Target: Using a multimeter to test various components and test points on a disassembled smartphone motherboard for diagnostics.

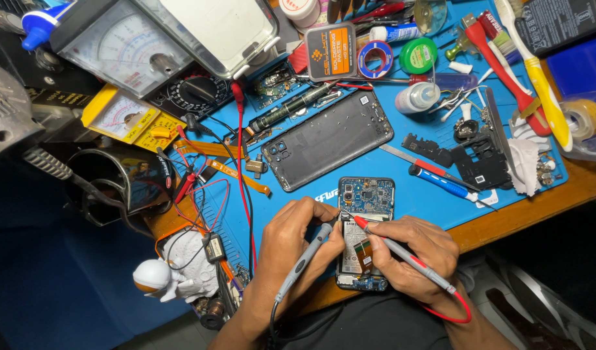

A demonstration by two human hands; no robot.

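**A:** What's the biggest thing you've got in view?

**B:** The desk (505,220), wooden, with a blue mat (415,194) covering most of it. At the far left corner I see a large meter (126,48) with a needle dial, and a smaller yellow meter (126,116) just beside it.

**A:** And toward the middle?

**B:** A dark phone back cover (327,139) lies tilted in the middle of the mat. Near the right edge I see a black plastic frame piece (483,162), a yellow toothbrush (538,74) and a red-handled tool (505,68). A blue-handled screwdriver (441,181) lies between the cover and the frame piece.

**A:** Where's the phone itself?

**B:** The opened phone (366,194) sits at the near edge of the desk, circuit board showing at its far end, battery below it. Both hands are on it.

**A:** What are the hands doing?

**B:** My left hand (291,236) is closed round a grey probe (304,259), gripped like a pen, its tip just at the phone's left side. My right hand (415,256) grips a red probe (402,253) the same way, tip touching the phone just below the board. A red lead (453,314) loops off the wrist end of that probe.
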